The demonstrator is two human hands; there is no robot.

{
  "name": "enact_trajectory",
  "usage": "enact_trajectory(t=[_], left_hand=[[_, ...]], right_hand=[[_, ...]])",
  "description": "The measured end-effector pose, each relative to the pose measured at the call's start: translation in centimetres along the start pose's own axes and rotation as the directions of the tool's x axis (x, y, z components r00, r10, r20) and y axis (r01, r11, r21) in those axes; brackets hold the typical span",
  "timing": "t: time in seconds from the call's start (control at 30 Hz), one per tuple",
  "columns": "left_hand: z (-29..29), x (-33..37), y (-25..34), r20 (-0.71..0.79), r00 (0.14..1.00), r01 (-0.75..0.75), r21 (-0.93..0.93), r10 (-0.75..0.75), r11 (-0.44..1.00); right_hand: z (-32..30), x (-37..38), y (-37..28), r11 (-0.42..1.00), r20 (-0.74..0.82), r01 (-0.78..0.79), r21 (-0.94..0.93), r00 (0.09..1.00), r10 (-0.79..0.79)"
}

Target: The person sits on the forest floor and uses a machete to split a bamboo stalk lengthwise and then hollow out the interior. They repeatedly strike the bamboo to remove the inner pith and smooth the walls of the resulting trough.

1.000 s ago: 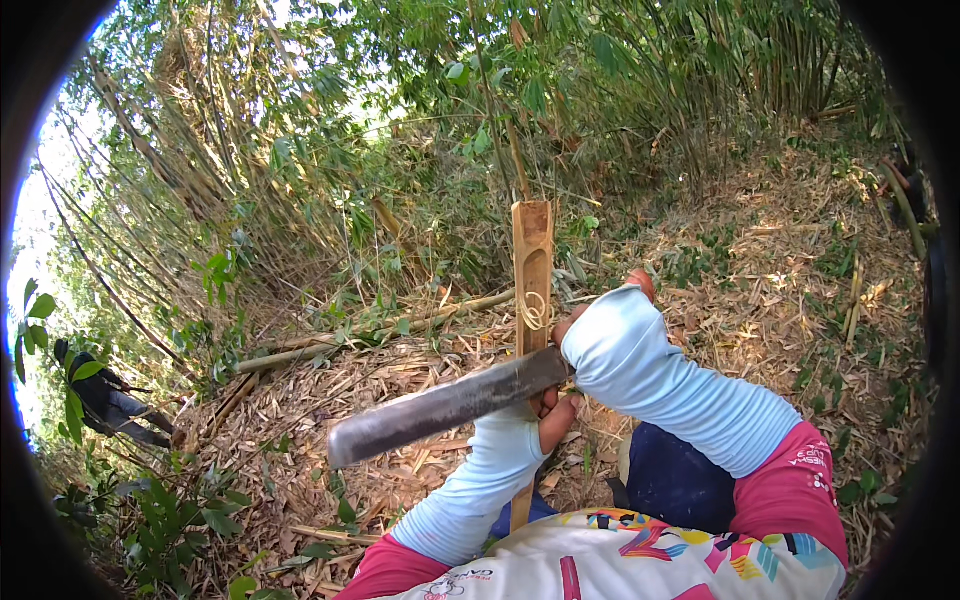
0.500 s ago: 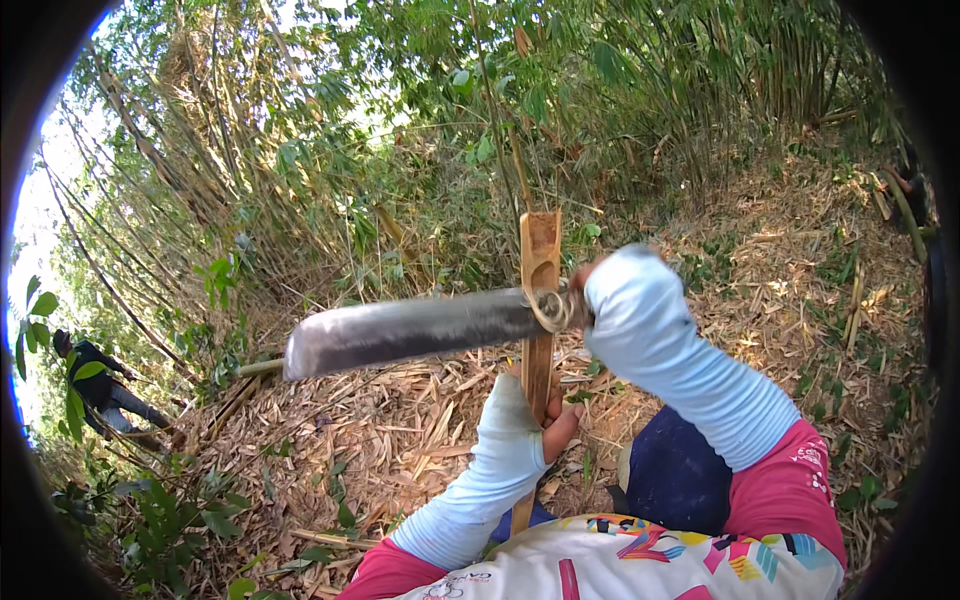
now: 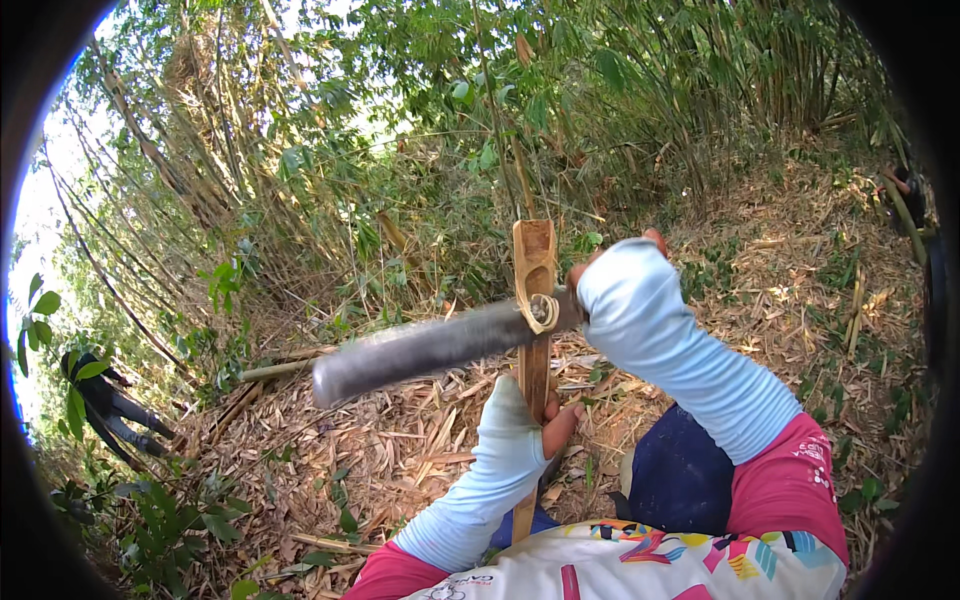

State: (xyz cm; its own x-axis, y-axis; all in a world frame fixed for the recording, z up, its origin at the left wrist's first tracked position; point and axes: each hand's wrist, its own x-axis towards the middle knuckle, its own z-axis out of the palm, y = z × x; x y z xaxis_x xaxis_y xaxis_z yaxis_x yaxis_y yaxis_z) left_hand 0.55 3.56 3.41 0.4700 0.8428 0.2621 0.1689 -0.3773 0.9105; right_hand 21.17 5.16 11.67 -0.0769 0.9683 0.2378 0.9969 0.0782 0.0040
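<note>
Blade (image 3: 430, 350) has dipped, blurred; pale sleeve (image 3: 645, 315) mostly hides right grip (image 3: 581, 273)

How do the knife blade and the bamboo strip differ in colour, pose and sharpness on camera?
Colour: the knife blade is dark grey, while the bamboo strip is tan.
Pose: the knife blade lies crosswise, slanting slightly, whereas the bamboo strip runs nearly upright in the picture.
Clarity: the knife blade looks blurred; the bamboo strip shows clearer edges.
Shared: both are long and narrow.
</note>
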Motion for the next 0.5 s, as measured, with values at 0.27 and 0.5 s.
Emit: enact_trajectory(t=[0.27,0.5], left_hand=[[0.1,0.4,1.2,0.022,1.000,-0.007,-0.073,0.009,0.997],[0.4,1.0,0.8,-0.047,0.999,-0.007,-0.171,-0.001,0.985]], right_hand=[[-3.2,-1.0,-1.0,0.998,0.151,-0.067,0.003,0.986,0.065],[1.9,1.0,-1.7,0.977,0.433,-0.006,-0.214,0.896,0.100]])
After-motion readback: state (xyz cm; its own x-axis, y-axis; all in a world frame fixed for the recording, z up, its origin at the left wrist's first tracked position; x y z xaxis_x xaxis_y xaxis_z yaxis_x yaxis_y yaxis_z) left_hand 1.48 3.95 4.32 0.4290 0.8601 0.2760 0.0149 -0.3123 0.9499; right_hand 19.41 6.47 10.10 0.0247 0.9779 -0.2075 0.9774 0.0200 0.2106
